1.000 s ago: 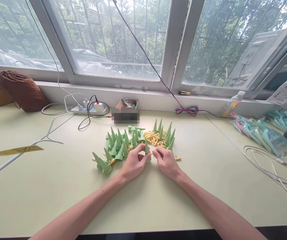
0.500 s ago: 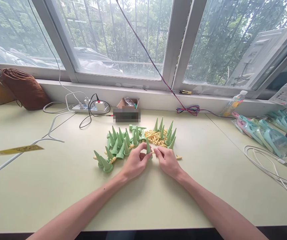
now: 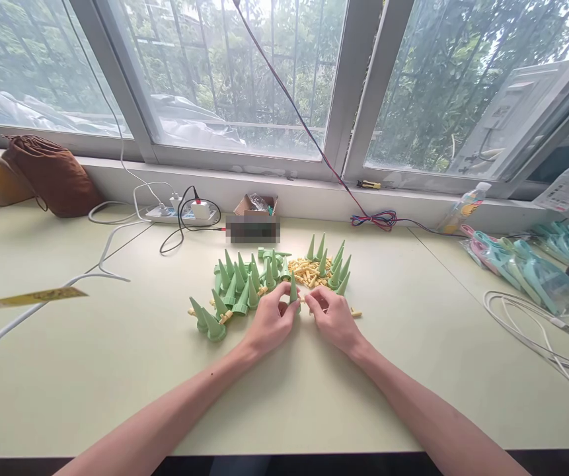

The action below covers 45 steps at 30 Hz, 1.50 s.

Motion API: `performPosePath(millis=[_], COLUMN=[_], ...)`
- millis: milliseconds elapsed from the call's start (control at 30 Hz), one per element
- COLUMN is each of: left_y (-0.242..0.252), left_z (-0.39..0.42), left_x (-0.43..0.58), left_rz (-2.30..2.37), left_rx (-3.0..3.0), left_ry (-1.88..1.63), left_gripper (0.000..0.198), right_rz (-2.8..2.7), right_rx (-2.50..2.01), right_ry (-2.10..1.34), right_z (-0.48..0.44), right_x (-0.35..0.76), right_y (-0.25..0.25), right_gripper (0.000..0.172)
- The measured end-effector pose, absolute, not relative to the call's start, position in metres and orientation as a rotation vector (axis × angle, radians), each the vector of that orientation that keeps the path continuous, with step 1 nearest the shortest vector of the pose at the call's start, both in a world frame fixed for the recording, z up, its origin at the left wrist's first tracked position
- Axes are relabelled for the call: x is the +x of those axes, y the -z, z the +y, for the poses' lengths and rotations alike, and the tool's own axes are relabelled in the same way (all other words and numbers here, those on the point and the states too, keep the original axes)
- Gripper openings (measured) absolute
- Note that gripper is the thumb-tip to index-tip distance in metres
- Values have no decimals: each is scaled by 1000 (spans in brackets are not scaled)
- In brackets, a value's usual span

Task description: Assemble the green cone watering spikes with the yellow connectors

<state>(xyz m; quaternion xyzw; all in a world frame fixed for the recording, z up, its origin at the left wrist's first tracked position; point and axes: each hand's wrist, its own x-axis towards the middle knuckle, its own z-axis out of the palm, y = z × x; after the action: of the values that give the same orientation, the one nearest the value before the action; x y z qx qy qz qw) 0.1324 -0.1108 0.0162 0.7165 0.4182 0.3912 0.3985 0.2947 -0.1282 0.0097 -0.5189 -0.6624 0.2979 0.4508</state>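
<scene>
My left hand [image 3: 274, 314] is closed around a green plant-watering spike [image 3: 293, 288], which stands point up between thumb and fingers. A small yellow valve piece [image 3: 303, 301] sticks out from the right side of this spike. My right hand [image 3: 334, 318] has its thumb and forefinger bent at the outer end of that valve piece. Left of my hands stand several green spikes [image 3: 241, 281], some with yellow pieces in their sides. Behind my right hand lies a heap of loose yellow valve pieces [image 3: 308, 271], with more spikes [image 3: 342, 268] around it. My fingers partly hide the held parts.
At the back are a small cardboard box [image 3: 257, 203], a power strip [image 3: 180, 213] and a bundled red-blue cable [image 3: 373, 219]. Bagged plastic tools [image 3: 527, 264], a bottle [image 3: 467, 208] and a coiled white cable [image 3: 542, 330] lie right. A brown bag [image 3: 51, 175] is far left.
The fingers of my right hand have loosened and spread slightly at the valve piece. My left hand keeps the spike in nearly the same place. The view has shifted a little.
</scene>
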Motion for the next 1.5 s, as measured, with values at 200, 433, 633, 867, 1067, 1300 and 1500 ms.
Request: performPosePath(millis=[200,433,633,867,1067,1300,1500], left_y=[-14,-16,-15,-15,-16,-16,-17], left_z=[-110,-111,-111,-111,-112,-112,-112], left_x=[133,135,136,137,137,137,137], left_rz=[1067,1058,1045,1005,983,965,996], left_rx=[1812,1801,1805,1819,1829,1825,1818], left_ry=[-1004,-1011,-1015,-1003,-984,-971,-1019], left_gripper=[12,12,11,13,15,17,16], right_rz=[-1649,-1644,-1651,-1660,-1657,-1620,-1630], right_rx=[-1262,-1231,-1208,-1250,-1236,-1252,-1248], right_ry=[-689,-749,-769,-750,-749,-793,-774], right_z=[-127,-125,-125,-126,-127,-128,-128], right_x=[297,299,299,302,302,302,299], right_y=[-9,-6,-8,-7,-8,-7,-10], right_gripper=[20,20,19,20,19,21,24])
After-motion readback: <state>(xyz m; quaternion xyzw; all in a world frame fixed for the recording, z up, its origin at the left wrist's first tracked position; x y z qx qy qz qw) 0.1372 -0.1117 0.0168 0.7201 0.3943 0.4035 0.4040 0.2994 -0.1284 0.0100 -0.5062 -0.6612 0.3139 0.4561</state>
